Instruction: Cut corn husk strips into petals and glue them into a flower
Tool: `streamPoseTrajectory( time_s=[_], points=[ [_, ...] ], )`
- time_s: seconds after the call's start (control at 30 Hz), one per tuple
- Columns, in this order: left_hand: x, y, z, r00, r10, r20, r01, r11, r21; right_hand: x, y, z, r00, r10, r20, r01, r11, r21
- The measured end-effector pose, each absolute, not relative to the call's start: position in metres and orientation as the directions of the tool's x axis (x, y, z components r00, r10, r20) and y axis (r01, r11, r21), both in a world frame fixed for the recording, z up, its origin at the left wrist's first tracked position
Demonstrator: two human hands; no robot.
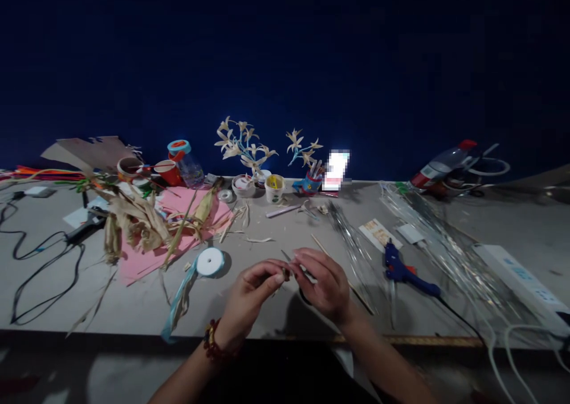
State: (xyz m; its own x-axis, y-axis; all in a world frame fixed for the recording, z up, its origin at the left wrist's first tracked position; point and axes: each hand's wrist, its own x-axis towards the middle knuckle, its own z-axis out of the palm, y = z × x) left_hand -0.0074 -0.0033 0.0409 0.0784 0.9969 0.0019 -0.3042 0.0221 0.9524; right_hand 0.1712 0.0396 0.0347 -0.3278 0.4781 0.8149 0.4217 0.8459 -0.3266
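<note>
Above the table's near edge, my hands meet in front of me. My left hand (256,288), with a beaded bracelet at its wrist, is closed in a pinch on a small brownish scrap (285,275), perhaps dry husk. My right hand (325,282) is closed around scissors (285,255); a pointed blade sticks out past the fingers, and most of the handle is hidden in the palm. The fingertips of both hands are close together at the scrap. Left of them stands a white spool with light blue ribbon (210,262), its tail hanging over the edge.
Dry corn husks (142,214) lie on pink paper (133,264) at left. Husk flowers (244,143) stand at the back beside small cups (275,189) and a lit phone (336,169). Rightward are wires (350,232), a blue glue gun (407,273) and a power strip (521,279).
</note>
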Motion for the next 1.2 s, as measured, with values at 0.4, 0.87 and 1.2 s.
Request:
streamPoseTrajectory(
  time_s=[0.4, 0.87, 1.2],
  points=[
    [-0.001, -0.009, 0.045, 0.056, 0.998, 0.044, -0.276, -0.027, 0.961, 0.172, 0.028, 0.038, -0.221, 0.886, 0.409, 0.234, 0.455, -0.859],
    [0.003, -0.011, 0.040, 0.059, 0.998, 0.017, -0.315, 0.002, 0.949, 0.168, 0.024, 0.029, -0.194, 0.972, 0.131, -0.187, 0.094, -0.978],
    [0.003, -0.012, 0.042, 0.060, 0.997, 0.044, -0.334, -0.021, 0.942, 0.168, 0.022, 0.032, -0.240, 0.971, 0.000, -0.283, -0.070, -0.957]
  ],
)
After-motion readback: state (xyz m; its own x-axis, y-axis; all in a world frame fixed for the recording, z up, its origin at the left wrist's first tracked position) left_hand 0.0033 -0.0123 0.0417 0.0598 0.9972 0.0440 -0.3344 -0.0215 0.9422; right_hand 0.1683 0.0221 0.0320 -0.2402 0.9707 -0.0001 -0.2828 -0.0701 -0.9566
